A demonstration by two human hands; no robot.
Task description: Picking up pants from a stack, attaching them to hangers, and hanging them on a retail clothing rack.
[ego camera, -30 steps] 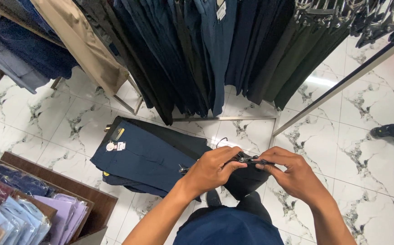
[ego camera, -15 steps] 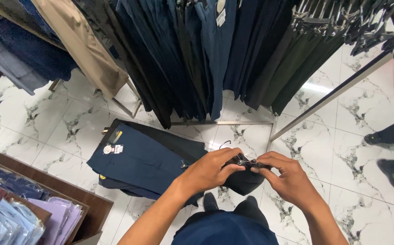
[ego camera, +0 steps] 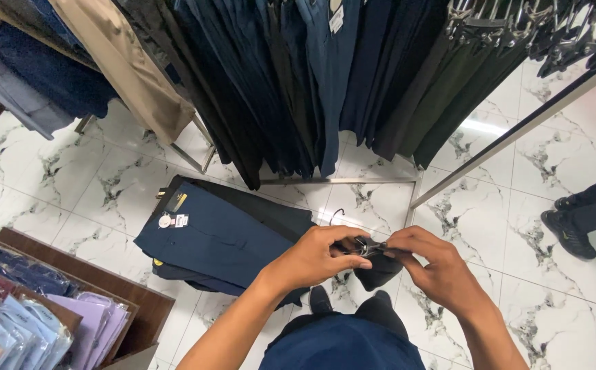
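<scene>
- Left hand [ego camera: 322, 257] and right hand [ego camera: 435, 270]: both meet near the centre of the view, fingers pinched on a small clip hanger [ego camera: 368, 247], from which a dark folded garment [ego camera: 379, 270] hangs just below.
- Step in hand, as judged: the clip is being fitted to, or freed from, the garment's edge; which of the two cannot be told. The next move calls for steady thumb pressure on the clip while the cloth edge stays level.
- Navy trousers [ego camera: 219, 236]: draped flat to the left, just beside the left hand, over further dark pairs.
- Labels: a round white tag [ego camera: 165, 221] and a small yellow label [ego camera: 180, 202] sit at the trousers' far-left corner; a white hang tag [ego camera: 337, 17] hangs on the far rack [ego camera: 353, 181].
- Packages: clear-bagged folded shirts [ego camera: 17, 315], lilac and blue, in a wooden tray at near left.
</scene>
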